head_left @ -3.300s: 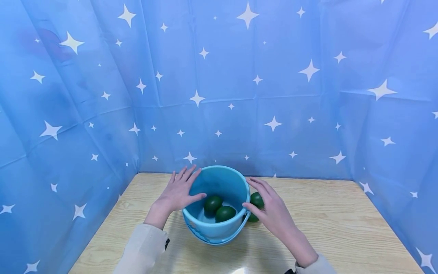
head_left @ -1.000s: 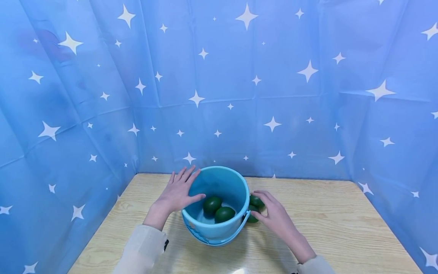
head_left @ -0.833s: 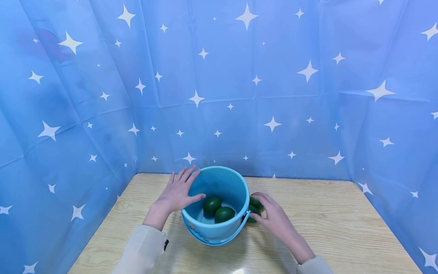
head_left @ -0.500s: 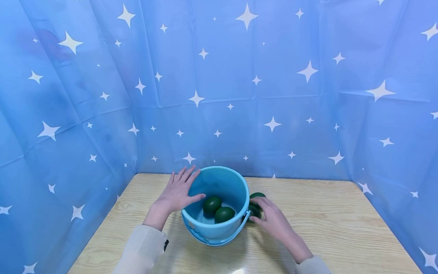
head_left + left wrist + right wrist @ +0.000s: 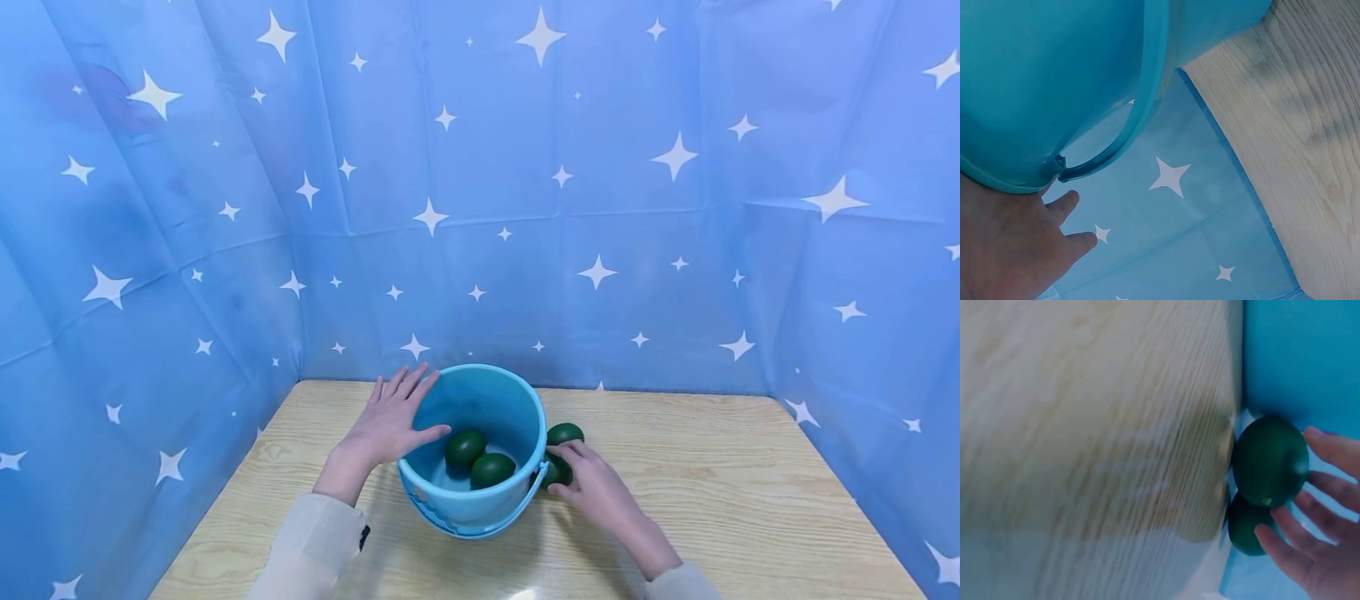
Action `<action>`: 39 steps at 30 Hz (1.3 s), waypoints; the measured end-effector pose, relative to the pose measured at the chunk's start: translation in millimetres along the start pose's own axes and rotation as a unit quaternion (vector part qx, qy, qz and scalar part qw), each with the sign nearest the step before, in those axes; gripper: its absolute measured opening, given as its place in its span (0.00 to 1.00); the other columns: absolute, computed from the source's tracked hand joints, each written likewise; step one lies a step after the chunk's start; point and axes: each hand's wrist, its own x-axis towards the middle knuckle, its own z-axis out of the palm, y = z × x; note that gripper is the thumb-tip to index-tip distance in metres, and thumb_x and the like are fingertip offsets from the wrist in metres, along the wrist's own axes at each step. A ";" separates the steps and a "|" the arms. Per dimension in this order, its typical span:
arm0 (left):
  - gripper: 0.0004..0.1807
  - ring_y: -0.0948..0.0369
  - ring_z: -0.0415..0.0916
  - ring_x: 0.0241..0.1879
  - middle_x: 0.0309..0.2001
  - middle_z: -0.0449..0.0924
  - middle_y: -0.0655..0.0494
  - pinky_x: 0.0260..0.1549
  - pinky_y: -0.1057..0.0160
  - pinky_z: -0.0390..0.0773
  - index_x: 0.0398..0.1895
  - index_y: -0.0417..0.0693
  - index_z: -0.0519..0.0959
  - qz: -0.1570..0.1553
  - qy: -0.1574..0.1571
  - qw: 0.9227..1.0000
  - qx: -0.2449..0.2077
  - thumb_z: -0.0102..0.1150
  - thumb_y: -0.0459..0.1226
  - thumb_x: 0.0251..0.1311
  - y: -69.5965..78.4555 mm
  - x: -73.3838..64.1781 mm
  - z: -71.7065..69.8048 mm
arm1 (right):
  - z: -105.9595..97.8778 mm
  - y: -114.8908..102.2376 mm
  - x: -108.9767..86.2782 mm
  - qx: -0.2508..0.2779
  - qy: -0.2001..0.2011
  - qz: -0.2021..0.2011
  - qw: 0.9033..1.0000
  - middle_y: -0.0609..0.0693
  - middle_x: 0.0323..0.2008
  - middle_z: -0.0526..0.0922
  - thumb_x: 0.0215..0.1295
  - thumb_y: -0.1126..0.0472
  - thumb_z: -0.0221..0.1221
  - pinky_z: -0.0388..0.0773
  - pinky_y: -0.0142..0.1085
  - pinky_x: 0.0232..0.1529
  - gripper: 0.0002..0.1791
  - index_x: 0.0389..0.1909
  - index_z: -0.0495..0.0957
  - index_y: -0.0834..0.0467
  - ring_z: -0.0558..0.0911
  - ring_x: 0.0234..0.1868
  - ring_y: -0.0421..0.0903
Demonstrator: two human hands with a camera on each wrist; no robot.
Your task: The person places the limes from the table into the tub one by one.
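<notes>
A light blue bucket stands on the table with two dark green avocados inside, one behind the other. My left hand lies against the bucket's left side, fingers spread and straight, thumb over the rim. Beside the bucket's right side are two more avocados, a far one and a near one. My right hand is at the near avocado, thumb and fingers spread on either side. In the right wrist view the near avocado sits between thumb and fingers, with no firm grip visible.
The bucket's handle hangs down along its front. The wooden table extends to both sides. A blue curtain with white stars rises behind the table and along its left and right edges.
My right hand has left the bucket's right rim, gone down to the avocados outside, and moved slightly nearer to me, uncovering the far one. My left hand and the bucket have stayed in place.
</notes>
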 end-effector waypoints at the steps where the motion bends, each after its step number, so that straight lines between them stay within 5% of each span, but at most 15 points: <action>1: 0.48 0.41 0.40 0.80 0.81 0.45 0.50 0.75 0.32 0.42 0.80 0.55 0.51 0.000 -0.001 1.000 0.001 0.54 0.63 0.64 0.0 -0.1 0.0 | 0.4 -0.1 -0.2 -0.003 -0.001 -0.002 1.000 0.54 0.56 0.79 0.55 0.57 0.73 0.83 0.50 0.53 0.31 0.62 0.78 0.57 0.81 0.57 0.55; 39: 0.48 0.42 0.39 0.80 0.81 0.45 0.51 0.75 0.33 0.41 0.80 0.56 0.51 -0.003 -0.006 1.000 0.006 0.53 0.64 0.63 1.0 -1.5 -0.5 | 11.5 -2.7 -5.2 0.030 0.016 0.016 0.999 0.54 0.52 0.79 0.54 0.66 0.72 0.83 0.50 0.53 0.25 0.53 0.76 0.57 0.82 0.55 0.52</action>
